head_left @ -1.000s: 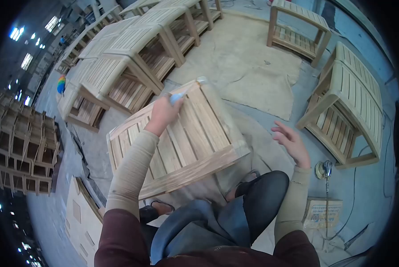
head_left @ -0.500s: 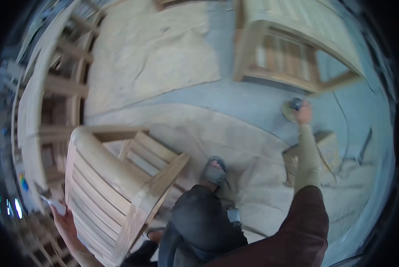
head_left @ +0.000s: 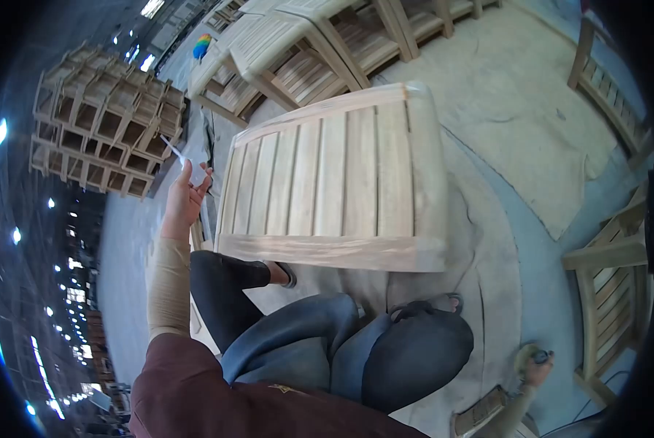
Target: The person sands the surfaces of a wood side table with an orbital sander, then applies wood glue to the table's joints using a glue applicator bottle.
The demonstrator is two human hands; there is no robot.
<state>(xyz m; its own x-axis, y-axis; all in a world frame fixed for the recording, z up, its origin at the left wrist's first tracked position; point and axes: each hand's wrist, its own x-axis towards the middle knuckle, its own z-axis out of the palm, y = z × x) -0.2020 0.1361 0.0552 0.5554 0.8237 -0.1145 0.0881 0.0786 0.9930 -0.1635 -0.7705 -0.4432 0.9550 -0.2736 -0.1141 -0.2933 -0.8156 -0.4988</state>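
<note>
Two hands in view, both occupied. Left hand [head_left: 184, 197], raised at left, grips a small translucent bottle [head_left: 195, 173] between thumb and fingers; thin nozzle points up and away to the left. Right hand [head_left: 538, 371], low at far right, fingers closed round the dark knob of a round tool [head_left: 526, 359] with a pale disc, down by the floor.

Slatted wooden table [head_left: 330, 175] sits between the hands, directly ahead of the knees, pale slatted face up. Its left edge is near the left hand, not touching; the right hand is well apart, beyond its near right corner. Pale cloth [head_left: 487, 241] spread below.

Containers: bottle contents cannot be made out. Brown boxy item [head_left: 481, 411] just beside the right forearm; inside not readable. Stacked wooden frames [head_left: 108, 120], far left, form open compartments, dark within. More slatted tables [head_left: 287, 55] in a row beyond; another wooden piece [head_left: 608, 292] at right. Rainbow-coloured duster [head_left: 202, 46] near the row's left end.
</note>
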